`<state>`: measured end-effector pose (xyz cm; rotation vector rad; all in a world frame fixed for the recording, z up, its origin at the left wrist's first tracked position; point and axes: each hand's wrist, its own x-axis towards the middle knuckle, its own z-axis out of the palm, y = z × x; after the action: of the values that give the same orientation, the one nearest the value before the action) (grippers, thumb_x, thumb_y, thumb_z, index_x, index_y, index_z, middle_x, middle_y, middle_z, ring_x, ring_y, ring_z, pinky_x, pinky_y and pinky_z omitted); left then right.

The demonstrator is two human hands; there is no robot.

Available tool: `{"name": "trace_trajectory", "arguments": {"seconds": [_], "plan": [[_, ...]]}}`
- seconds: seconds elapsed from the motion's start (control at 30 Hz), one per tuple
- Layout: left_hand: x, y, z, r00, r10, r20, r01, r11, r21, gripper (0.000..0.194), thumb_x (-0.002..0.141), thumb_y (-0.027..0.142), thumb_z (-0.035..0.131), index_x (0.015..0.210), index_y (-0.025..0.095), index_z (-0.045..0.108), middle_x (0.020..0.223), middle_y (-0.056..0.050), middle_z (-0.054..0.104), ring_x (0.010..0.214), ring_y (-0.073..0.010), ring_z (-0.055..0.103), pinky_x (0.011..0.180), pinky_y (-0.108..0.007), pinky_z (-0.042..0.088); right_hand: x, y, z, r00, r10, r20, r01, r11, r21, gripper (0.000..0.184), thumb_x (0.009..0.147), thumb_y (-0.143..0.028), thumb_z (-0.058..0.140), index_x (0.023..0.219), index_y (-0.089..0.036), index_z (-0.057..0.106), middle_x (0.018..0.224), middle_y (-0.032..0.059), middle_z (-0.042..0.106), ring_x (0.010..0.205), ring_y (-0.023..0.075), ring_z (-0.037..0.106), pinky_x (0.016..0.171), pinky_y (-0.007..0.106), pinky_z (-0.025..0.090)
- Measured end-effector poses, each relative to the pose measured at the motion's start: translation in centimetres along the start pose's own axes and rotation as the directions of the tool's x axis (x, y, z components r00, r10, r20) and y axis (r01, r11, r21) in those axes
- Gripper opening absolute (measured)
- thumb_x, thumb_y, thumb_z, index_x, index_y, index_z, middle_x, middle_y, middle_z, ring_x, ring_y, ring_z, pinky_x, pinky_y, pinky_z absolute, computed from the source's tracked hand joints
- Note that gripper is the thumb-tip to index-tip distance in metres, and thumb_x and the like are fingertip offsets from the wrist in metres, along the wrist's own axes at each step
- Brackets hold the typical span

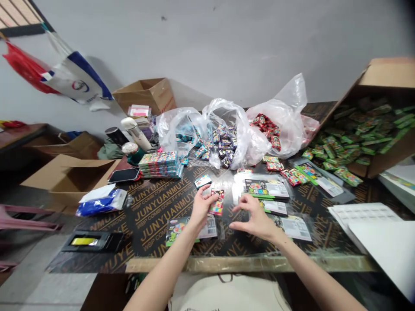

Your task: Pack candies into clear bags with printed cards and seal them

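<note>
Between its thumb and fingers, my left hand (201, 208) pinches a small red printed packet (217, 202). To the right, my right hand (254, 216) is empty, with its thumb and fingers apart. A printed card in a clear sleeve (207, 228) lies under my left forearm, partly covered. Around my right hand lie more sleeved cards: one black and green card (267, 188) just beyond it, and another (296, 228) partly behind the wrist. A small blue and white packet (202, 181) rests just past my left fingers.
Clear plastic bags hold blue, purple (223, 140) and red packets (267, 129) at the back. A tilted carton (389, 164) of green packets stands right. Stacked colourful boxes (160, 165), a phone (123, 175) and a black tape-cutter-like holder (92, 242) occupy the left. White sheets (382, 242) lie right.
</note>
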<state>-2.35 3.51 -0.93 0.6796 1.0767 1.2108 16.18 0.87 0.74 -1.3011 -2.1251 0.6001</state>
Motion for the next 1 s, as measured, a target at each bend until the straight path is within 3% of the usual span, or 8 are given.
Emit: {"name": "trace_trajectory", "arguments": {"seconds": [0.07,0.2,0.37,0.47,0.53,0.6,0.73,1.0], "plan": [[-0.5,0.8,-1.2,0.997,-0.059,0.040,0.059,0.998,0.000,0.071,0.054,0.021,0.077,0.115,0.014,0.042,0.067,-0.003,0.067,0.054,-0.0143,0.063,0.057,-0.025,0.049,-0.3,-0.4,-0.3,0.998,-0.055,0.035,0.055,0.998,-0.003,0.053,0.060,-0.052,0.069,0.104,-0.025,0.059,0.109,0.0087,0.049,0.105,0.0278,0.046,0.089,0.044,0.035],[-1.9,0.2,-1.1,0.994,-0.069,0.090,0.068,0.998,0.016,0.072,0.056,0.022,0.077,0.117,0.014,0.041,0.063,-0.001,0.066,0.055,-0.0136,0.062,0.058,-0.024,0.048,0.0,-1.6,0.9,0.981,-0.185,0.051,0.186,0.983,-0.010,0.099,0.055,-0.053,0.070,0.137,-0.025,0.023,0.134,0.0127,0.033,0.122,0.0327,0.032,0.098,0.048,0.024],[-3.1,-0.4,-2.5,0.983,0.007,0.184,-0.070,0.939,0.338,0.077,0.067,0.038,0.067,0.130,0.015,0.030,0.089,-0.010,0.066,0.083,-0.0215,0.063,0.076,-0.037,0.046,-0.2,-1.5,2.8,0.988,-0.138,-0.063,0.137,0.990,-0.030,0.081,0.061,-0.038,0.064,0.133,-0.026,0.030,0.119,0.0075,0.051,0.109,0.0275,0.047,0.098,0.046,0.022],[-3.3,0.1,-5.9,0.903,0.092,0.419,-0.392,0.574,0.718,0.092,0.049,0.040,0.077,0.130,0.023,0.036,0.130,-0.014,0.043,0.121,-0.0305,0.037,0.100,-0.047,0.026,-1.0,0.3,2.8,0.989,-0.093,-0.116,0.085,0.994,-0.069,0.078,0.060,-0.037,0.062,0.131,-0.023,0.032,0.119,0.0081,0.052,0.108,0.0272,0.048,0.100,0.045,0.019],[-3.3,0.2,-8.0,0.855,0.028,0.518,-0.504,0.279,0.817,0.102,0.038,0.033,0.081,0.130,0.026,0.038,0.133,-0.011,0.038,0.124,-0.0333,0.030,0.103,-0.049,0.016,-1.7,1.4,2.9,0.992,-0.069,-0.110,0.058,0.994,-0.095,0.079,0.060,-0.039,0.062,0.130,-0.022,0.032,0.119,0.0085,0.053,0.107,0.0271,0.050,0.101,0.045,0.017],[-3.3,-0.1,-9.2,0.847,-0.023,0.531,-0.524,0.132,0.841,0.101,0.043,0.025,0.077,0.134,0.026,0.031,0.124,-0.010,0.045,0.116,-0.0307,0.038,0.101,-0.048,0.021,-2.3,2.1,3.1,0.995,-0.074,-0.063,0.066,0.991,-0.116,0.080,0.059,-0.040,0.063,0.130,-0.022,0.032,0.120,0.0082,0.053,0.107,0.0273,0.050,0.102,0.047,0.013],[-3.4,-0.1,-8.8,0.843,0.051,0.536,-0.537,0.144,0.831,0.099,0.055,0.020,0.066,0.139,0.022,0.014,0.118,-0.008,0.047,0.108,-0.0249,0.044,0.097,-0.040,0.031,-2.7,1.9,3.5,0.995,-0.101,-0.016,0.098,0.988,-0.117,0.078,0.061,-0.039,0.062,0.131,-0.023,0.032,0.125,0.0076,0.051,0.113,0.0268,0.045,0.104,0.048,0.009],[-3.9,0.5,-7.2,0.796,0.025,0.605,-0.592,0.242,0.769,0.100,0.057,0.019,0.064,0.140,0.022,0.007,0.127,-0.009,0.043,0.116,-0.0261,0.040,0.104,-0.046,0.022,-1.3,1.7,2.7,0.954,-0.194,0.229,0.191,0.981,0.035,0.094,0.057,-0.045,0.068,0.137,-0.024,0.023,0.134,0.0105,0.040,0.125,0.0295,0.033,0.104,0.051,0.009]]}}
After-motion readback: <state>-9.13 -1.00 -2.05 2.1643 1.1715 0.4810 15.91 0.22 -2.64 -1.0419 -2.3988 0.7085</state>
